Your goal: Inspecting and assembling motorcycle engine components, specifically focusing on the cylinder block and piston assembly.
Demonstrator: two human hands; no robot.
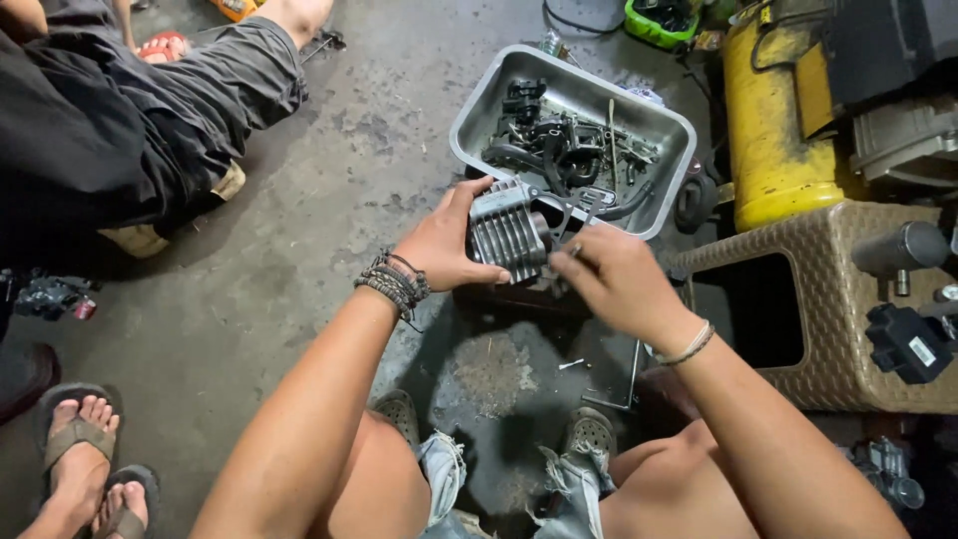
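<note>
The finned engine cylinder [509, 232] sits above the concrete floor [299, 250], just before the metal parts tray [469, 130]. The left hand [444, 245] clasps its side; the right hand [614, 274] pinches a thin tool [576, 250] at its edge. Steadying the cylinder firmly helps here.

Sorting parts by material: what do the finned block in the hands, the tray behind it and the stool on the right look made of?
Finned block, gripped by the left hand with the right hand at its edge: probably cast aluminium, dull silver-grey with thin ribs.
Tray: likely stainless steel, a smooth, bright, reflective rim.
Stool: seemingly moulded plastic, tan, with a woven-look pattern.
</note>
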